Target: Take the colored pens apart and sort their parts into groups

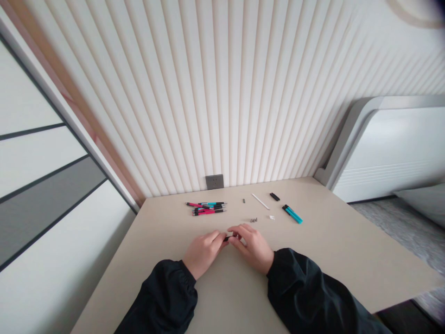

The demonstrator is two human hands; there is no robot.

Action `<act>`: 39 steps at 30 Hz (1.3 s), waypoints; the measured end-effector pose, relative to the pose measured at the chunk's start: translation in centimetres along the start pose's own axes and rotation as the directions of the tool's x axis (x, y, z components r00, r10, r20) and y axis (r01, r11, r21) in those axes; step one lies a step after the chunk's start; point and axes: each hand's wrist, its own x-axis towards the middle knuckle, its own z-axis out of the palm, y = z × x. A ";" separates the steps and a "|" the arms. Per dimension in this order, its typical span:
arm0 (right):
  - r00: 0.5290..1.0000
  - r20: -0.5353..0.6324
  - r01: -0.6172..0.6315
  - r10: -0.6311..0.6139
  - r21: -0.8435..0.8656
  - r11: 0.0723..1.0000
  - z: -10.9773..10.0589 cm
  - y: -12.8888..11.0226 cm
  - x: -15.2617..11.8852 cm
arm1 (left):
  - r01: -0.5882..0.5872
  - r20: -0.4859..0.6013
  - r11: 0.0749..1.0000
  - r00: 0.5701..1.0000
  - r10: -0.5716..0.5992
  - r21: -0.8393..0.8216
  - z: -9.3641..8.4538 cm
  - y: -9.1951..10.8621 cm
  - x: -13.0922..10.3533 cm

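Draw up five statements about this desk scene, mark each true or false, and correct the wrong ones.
1. The left hand and right hand meet at a small black part. True.
2. The pile of pens lies right of the thin white rod. False: the pile of pens lies left of the thin white rod.
3. Turquoise pen barrels lie right of that rod. True.
4. The wall socket is white. False: the wall socket is dark grey.
5. Both sleeves are black. True.

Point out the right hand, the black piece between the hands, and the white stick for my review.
Right hand (253,247): head view, back of hand.
Black piece (228,238): head view, exposed middle.
White stick (260,202): head view, mid-length.
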 end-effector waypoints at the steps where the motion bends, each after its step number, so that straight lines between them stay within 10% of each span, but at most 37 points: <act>1: 1.000 0.015 -0.012 0.012 -0.020 1.000 0.0 0.1 0.0 | -0.001 0.005 1.000 1.000 0.001 0.001 -0.1 0.0 0.0; 39: 0.992 0.085 -0.106 0.094 0.146 0.984 0.6 1.0 -0.2 | 0.031 0.024 0.999 0.999 -0.031 -0.007 0.0 0.1 0.0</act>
